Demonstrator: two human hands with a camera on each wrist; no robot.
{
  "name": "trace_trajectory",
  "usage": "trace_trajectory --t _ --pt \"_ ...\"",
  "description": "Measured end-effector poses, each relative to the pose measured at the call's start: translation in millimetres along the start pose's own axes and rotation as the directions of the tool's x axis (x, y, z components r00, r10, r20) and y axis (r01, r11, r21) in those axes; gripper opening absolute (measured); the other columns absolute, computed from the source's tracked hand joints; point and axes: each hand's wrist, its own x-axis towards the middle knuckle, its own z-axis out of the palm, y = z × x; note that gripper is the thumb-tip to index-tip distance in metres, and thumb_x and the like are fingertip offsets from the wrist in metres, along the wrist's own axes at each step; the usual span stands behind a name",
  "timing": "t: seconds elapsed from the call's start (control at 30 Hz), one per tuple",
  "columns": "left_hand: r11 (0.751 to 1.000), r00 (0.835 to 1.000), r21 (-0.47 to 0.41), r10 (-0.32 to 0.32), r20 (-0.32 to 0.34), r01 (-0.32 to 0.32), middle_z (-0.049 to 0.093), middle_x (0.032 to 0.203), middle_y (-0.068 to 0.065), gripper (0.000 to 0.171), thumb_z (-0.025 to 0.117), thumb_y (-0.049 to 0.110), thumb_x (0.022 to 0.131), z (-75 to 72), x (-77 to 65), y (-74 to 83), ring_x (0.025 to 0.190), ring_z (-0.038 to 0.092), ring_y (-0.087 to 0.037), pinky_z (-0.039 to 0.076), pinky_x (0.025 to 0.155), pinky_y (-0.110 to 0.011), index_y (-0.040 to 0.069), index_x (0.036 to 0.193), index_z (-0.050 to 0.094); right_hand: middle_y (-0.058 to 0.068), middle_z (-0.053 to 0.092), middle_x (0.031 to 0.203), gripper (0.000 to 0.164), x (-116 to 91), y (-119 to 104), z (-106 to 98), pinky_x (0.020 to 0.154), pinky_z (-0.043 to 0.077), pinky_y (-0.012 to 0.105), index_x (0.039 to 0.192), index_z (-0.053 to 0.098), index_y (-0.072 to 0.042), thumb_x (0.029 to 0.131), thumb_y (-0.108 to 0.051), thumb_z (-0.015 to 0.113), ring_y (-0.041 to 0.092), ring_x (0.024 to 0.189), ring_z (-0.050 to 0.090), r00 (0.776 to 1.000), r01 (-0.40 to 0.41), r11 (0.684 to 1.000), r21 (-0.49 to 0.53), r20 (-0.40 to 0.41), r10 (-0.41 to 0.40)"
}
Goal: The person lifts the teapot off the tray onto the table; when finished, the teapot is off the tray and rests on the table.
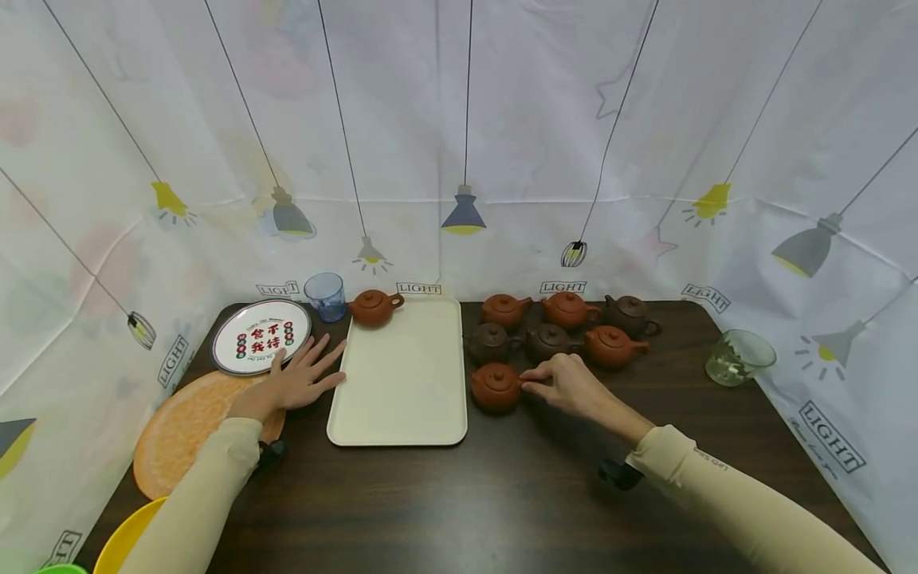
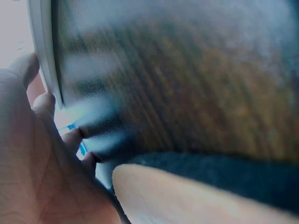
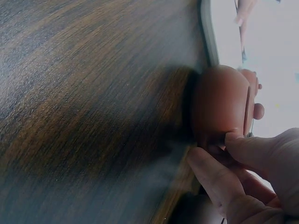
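My right hand (image 1: 570, 387) pinches the handle of a reddish-brown clay teapot (image 1: 496, 389) between thumb and fingers. In the right wrist view that teapot (image 3: 222, 105) stands at the table surface, close by the tray's edge. A cream rectangular tray (image 1: 398, 383) lies just left of it. On the tray's far left corner sits another reddish-brown teapot (image 1: 373, 308). My left hand (image 1: 290, 383) is spread flat with straight fingers, fingertips right at the tray's left rim and the palm over the tabletop.
Several red and dark teapots (image 1: 551, 341) cluster right of the tray. A green glass (image 1: 739, 357) stands at the right edge. At left are a printed white plate (image 1: 247, 319), a blue glass (image 1: 326, 295), an orange round mat (image 1: 175, 430) and a yellow container (image 1: 125, 534).
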Motion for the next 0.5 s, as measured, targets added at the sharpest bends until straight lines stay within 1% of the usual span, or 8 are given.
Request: trace_trajectory --t 0.13,0.3,0.4,0.5 --pt "1.0 1.0 0.004 -0.002 -0.009 0.002 0.003 0.183 -0.011 0.083 0.031 0.08 0.105 4.7 -0.6 -2.2 0.169 0.002 -0.043 -0.014 0.124 -0.078 0.038 0.174 0.009 0.019 0.083 0.109 0.018 -1.2 0.4 1.7 0.048 0.036 0.02 0.112 0.085 -0.002 0.098 -0.012 0.079 0.002 0.05 0.051 1.0 -0.009 1.0 0.008 0.008 0.009" --pt "1.0 1.0 0.006 -0.011 -0.002 0.011 0.003 0.184 -0.01 0.084 0.03 0.081 0.104 7.1 -0.5 -3.2 0.169 0.002 -0.042 -0.013 0.125 -0.078 0.038 0.173 0.009 0.016 0.084 0.108 0.017 -1.4 2.1 2.0 0.048 0.036 0.021 0.112 0.085 -0.005 0.098 -0.014 0.079 0.002 0.048 0.048 0.999 -0.022 1.0 0.006 0.026 0.022" --pt "1.0 1.0 0.005 -0.008 -0.011 0.008 0.004 0.184 -0.01 0.084 0.031 0.08 0.104 4.7 0.4 -1.8 0.169 0.002 -0.042 -0.013 0.125 -0.078 0.038 0.174 0.01 0.014 0.084 0.106 0.018 -0.3 3.2 -1.1 0.049 0.038 0.021 0.113 0.085 -0.007 0.099 -0.015 0.078 0.003 0.048 0.05 0.998 -0.036 0.999 0.008 0.047 0.036" --pt "1.0 1.0 0.002 -0.006 -0.009 0.006 0.003 0.183 -0.011 0.085 0.03 0.08 0.104 1.7 1.0 0.0 0.169 0.001 -0.042 -0.015 0.124 -0.078 0.038 0.174 0.008 0.014 0.083 0.111 0.022 1.1 4.1 -6.7 0.054 0.043 0.022 0.117 0.084 -0.007 0.1 -0.019 0.078 0.005 0.057 0.06 0.996 -0.028 1.0 0.005 0.08 0.028"
